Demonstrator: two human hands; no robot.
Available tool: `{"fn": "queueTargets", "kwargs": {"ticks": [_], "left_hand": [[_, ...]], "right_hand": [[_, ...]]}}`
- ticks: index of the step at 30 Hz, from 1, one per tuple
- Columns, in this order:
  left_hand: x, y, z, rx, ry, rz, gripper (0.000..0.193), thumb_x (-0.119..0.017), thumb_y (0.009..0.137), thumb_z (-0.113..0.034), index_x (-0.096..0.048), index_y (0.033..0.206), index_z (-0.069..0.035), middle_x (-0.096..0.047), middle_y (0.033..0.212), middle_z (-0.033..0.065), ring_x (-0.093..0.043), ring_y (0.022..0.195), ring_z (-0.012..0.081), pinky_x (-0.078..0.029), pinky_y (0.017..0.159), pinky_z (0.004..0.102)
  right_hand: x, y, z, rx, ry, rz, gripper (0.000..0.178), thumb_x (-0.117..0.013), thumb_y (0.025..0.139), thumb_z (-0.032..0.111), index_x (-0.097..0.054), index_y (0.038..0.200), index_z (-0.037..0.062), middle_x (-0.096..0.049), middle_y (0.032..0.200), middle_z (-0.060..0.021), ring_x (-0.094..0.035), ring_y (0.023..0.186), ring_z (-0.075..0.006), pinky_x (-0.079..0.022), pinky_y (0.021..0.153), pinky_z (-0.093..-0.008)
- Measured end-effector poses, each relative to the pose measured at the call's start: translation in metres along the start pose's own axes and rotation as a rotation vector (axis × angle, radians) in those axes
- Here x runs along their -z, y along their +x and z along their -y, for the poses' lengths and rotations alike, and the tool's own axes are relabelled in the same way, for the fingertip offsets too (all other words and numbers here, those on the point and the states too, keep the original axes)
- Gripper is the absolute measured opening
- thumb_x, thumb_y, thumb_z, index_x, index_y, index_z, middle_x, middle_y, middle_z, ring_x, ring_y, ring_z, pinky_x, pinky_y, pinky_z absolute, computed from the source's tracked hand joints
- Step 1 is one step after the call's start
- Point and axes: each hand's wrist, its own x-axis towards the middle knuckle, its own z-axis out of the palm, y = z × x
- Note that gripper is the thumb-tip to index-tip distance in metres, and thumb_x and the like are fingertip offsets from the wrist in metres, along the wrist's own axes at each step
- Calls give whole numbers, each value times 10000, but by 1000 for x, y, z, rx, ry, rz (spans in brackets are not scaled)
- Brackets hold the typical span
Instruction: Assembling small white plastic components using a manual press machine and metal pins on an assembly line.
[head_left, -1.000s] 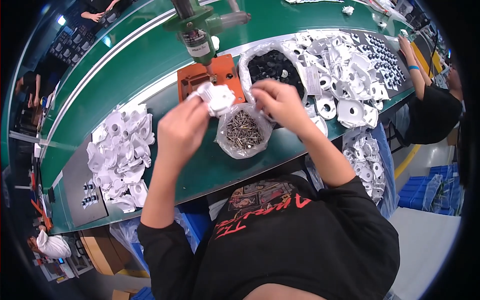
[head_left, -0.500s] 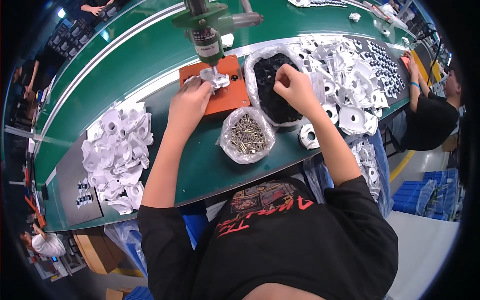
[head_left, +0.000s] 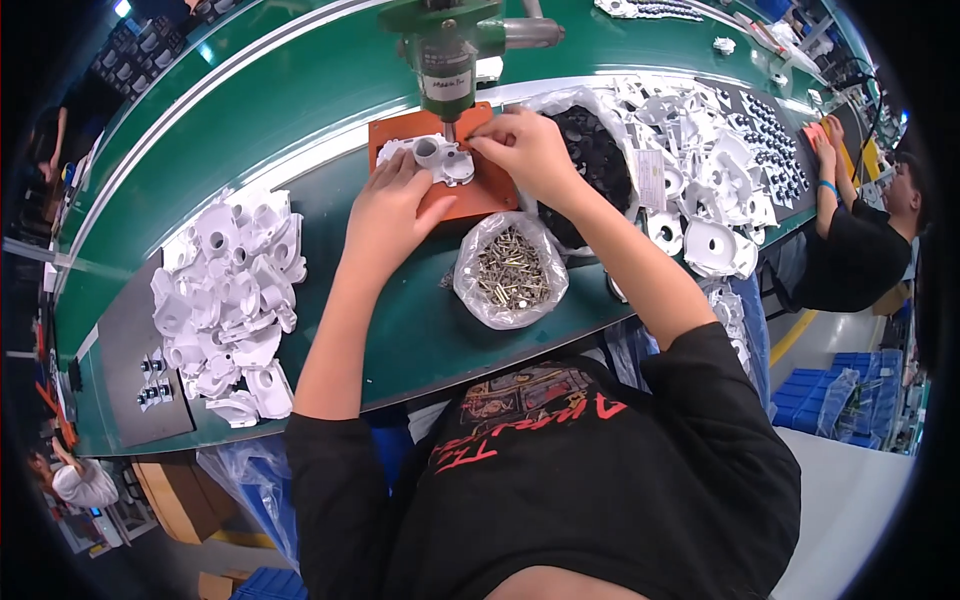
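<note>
A white plastic part (head_left: pixel 428 152) with a round collar lies on an orange fixture block (head_left: pixel 483 203), beneath the tip of a green machine head (head_left: pixel 445 60). My left hand (head_left: pixel 392 200) holds the part at its near left side, fingers against it and thumb spread over the block. My right hand (head_left: pixel 525 150) is at the part's right side, thumb and forefinger pinched close to the machine's tip. Whatever is between those fingertips is too small to make out. Just right of the block sits a bag of black parts (head_left: pixel 592 150), partly behind my right hand.
A plastic-lined bowl of screws (head_left: pixel 510 270) stands in front of the block. White plastic parts are heaped at the left (head_left: pixel 235 290) and the right (head_left: pixel 715 150). Small dark-and-silver pieces (head_left: pixel 765 140) stand on a dark mat. A co-worker (head_left: pixel 860 230) sits far right.
My right hand has moved left from over the bag of black parts to the white part. My left thumb has come away from the part's edge. The whole view has shifted slightly.
</note>
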Motion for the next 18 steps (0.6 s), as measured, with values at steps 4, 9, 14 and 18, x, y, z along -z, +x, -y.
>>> {"fn": "queueTargets", "kwargs": {"ticks": [4, 9, 14, 18], "left_hand": [[-9, -7, -1, -34, 18, -176, 480, -715, 734, -427, -594, 955, -19, -566, 1208, 218, -509, 1182, 356, -414, 991, 431], [-11, -9, 6, -36, 18, -175, 539, -730, 694, -468, -596, 973, -27, -579, 1186, 193, -522, 1162, 348, -425, 980, 427], [-14, -10, 6, -51, 13, -228, 543, -735, 682, -476, -594, 965, -35, -582, 1185, 186, -526, 1155, 348, -434, 967, 422], [-14, -10, 6, -27, -18, -208, 536, -737, 685, -472, -596, 959, -33, -578, 1201, 185, -526, 1153, 353, -430, 972, 423]], "right_hand": [[-22, 20, -23, 198, -205, -48, 166, -673, 723, 201, -733, 826, 84, -666, 895, -91, -585, 937, -276, -467, 814, -393], [-28, 12, -26, 431, -366, 33, 200, -656, 764, 248, -729, 868, 93, -673, 928, -44, -579, 973, -239, -435, 851, -373], [-18, -1, -6, 490, -477, 118, 230, -637, 809, 206, -701, 972, 58, -671, 936, -99, -569, 1022, -278, -422, 915, -389], [-3, 9, 5, 431, -496, 271, 247, -617, 827, 207, -696, 1009, 61, -651, 1032, -145, -539, 1074, -292, -408, 926, -392]]}}
